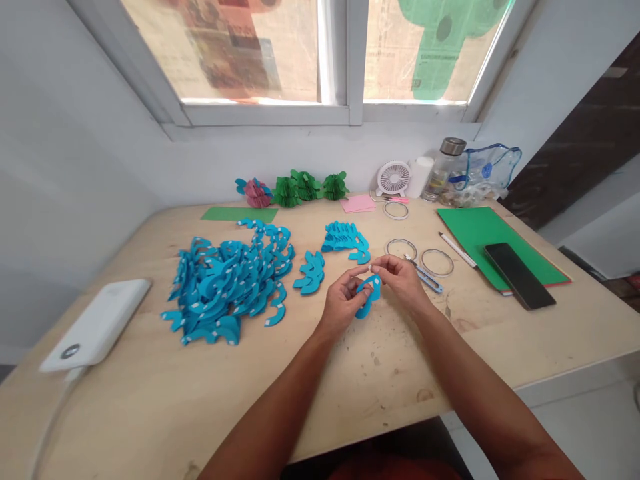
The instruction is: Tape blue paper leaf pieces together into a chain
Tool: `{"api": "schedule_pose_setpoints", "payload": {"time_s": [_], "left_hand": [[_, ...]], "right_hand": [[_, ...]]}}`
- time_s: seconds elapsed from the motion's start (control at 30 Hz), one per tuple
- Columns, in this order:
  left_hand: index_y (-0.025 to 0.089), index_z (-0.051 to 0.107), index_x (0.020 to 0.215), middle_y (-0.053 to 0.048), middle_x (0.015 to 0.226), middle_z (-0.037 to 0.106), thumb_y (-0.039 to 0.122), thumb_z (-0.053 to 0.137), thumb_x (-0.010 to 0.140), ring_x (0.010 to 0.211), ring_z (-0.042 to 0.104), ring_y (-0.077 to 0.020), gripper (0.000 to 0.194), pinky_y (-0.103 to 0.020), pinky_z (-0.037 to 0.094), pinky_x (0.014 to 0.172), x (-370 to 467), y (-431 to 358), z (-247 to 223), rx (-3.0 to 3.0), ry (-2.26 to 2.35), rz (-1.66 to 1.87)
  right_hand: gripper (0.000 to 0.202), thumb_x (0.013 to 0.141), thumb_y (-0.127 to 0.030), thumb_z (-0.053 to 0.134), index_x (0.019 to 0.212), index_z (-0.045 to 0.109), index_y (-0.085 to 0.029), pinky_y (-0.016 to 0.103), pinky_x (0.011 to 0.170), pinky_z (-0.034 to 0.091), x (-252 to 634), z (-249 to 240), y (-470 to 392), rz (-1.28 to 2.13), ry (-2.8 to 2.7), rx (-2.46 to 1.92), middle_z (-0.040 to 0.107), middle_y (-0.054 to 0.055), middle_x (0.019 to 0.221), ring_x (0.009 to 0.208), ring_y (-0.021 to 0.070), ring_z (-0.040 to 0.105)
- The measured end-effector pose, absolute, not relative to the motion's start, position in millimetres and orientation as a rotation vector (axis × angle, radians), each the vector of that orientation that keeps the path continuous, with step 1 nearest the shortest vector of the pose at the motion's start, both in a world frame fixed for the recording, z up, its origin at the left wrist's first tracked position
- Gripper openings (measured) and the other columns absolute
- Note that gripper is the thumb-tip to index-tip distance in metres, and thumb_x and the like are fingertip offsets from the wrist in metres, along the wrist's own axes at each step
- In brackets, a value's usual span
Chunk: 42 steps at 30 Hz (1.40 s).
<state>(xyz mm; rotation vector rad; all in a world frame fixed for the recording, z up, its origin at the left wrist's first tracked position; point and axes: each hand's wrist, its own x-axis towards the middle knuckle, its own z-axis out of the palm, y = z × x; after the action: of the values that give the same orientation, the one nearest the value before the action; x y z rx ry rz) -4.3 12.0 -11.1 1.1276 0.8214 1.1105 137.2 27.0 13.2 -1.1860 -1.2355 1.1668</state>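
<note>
My left hand (pixel 345 293) grips a curved blue paper cutout (pixel 367 307) that bears a small white square of tape. Pinched at the fingertips of my right hand (pixel 400 277) is a tiny white scrap (pixel 370 268), which also touches my left index fingertip. Just left of my hands lies a small stack of blue cutouts (pixel 311 272). Beyond them sits a folded blue paper bundle (pixel 343 237). A large heap of blue curved cutouts (pixel 225 280), dotted with white squares, spreads farther left. A blue-handled cutter (pixel 427 277) rests beside my right hand.
Tape rolls (pixel 437 263), a white pen (pixel 457 250), green sheets (pixel 485 230) and a phone (pixel 520 275) lie right. Along the back stand green paper figures (pixel 306 185), a small fan (pixel 394 178) and a bottle (pixel 443 170). A white power bank (pixel 97 323) is left.
</note>
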Motion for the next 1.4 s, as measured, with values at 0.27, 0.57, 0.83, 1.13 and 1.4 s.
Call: {"api": "schedule_pose_setpoints", "payload": {"time_s": [0.27, 0.57, 0.83, 1.13, 1.4], "left_hand": [[0.017, 0.057, 0.115, 0.002, 0.064, 0.054, 0.028, 0.068, 0.067, 0.051, 0.047, -0.0073, 0.050, -0.019, 0.035, 0.046, -4.7, 13.5, -10.5, 1.113, 0.895, 1.170], [0.017, 0.054, 0.116, 0.002, 0.066, 0.058, 0.028, 0.073, 0.060, 0.060, 0.056, -0.0105, 0.060, -0.020, 0.042, 0.052, -11.1, 22.5, -10.5, 0.811, 1.114, 1.452], [0.016, 0.054, 0.115, -0.001, 0.070, 0.064, 0.024, 0.074, 0.059, 0.066, 0.060, -0.0120, 0.060, -0.023, 0.046, 0.061, -8.8, 19.5, -5.5, 0.757, 1.059, 1.476], [0.012, 0.059, 0.106, -0.003, 0.070, 0.067, 0.026, 0.075, 0.055, 0.060, 0.061, -0.0137, 0.056, -0.027, 0.047, 0.062, -9.1, 24.2, -11.4, 0.748, 0.892, 1.325], [0.013, 0.067, 0.078, -0.004, 0.067, 0.067, 0.027, 0.070, 0.060, 0.065, 0.061, -0.0152, 0.023, -0.028, 0.046, 0.067, -10.3, 22.8, -10.7, 0.824, 0.937, 1.209]], "right_hand": [[0.020, 0.072, -0.037, 0.060, 0.070, 0.055, -0.018, 0.024, 0.053, 0.035, 138.6, 10.1, 28.8, 1.076, -1.270, -1.232, 0.050, -0.003, 0.060, 0.054, 0.0099, 0.044], [0.019, 0.070, -0.035, 0.063, 0.072, 0.058, -0.018, 0.025, 0.070, 0.041, 133.1, 14.3, 20.4, 1.262, -1.363, -1.144, 0.061, 0.004, 0.092, 0.081, 0.0145, 0.054], [0.016, 0.069, -0.033, 0.063, 0.068, 0.060, -0.017, 0.022, 0.050, 0.035, 116.6, 3.5, 12.7, 1.261, -1.508, -1.191, 0.056, 0.000, 0.066, 0.055, 0.0094, 0.045], [0.014, 0.068, -0.030, 0.063, 0.067, 0.061, -0.017, 0.025, 0.054, 0.038, 125.8, -0.4, 21.8, 1.140, -1.407, -1.262, 0.058, 0.000, 0.062, 0.055, 0.0116, 0.050], [0.010, 0.070, -0.027, 0.060, 0.070, 0.062, -0.017, 0.026, 0.056, 0.042, 127.9, 6.8, 19.8, 1.072, -1.526, -1.270, 0.060, 0.001, 0.065, 0.059, 0.0130, 0.052]]}}
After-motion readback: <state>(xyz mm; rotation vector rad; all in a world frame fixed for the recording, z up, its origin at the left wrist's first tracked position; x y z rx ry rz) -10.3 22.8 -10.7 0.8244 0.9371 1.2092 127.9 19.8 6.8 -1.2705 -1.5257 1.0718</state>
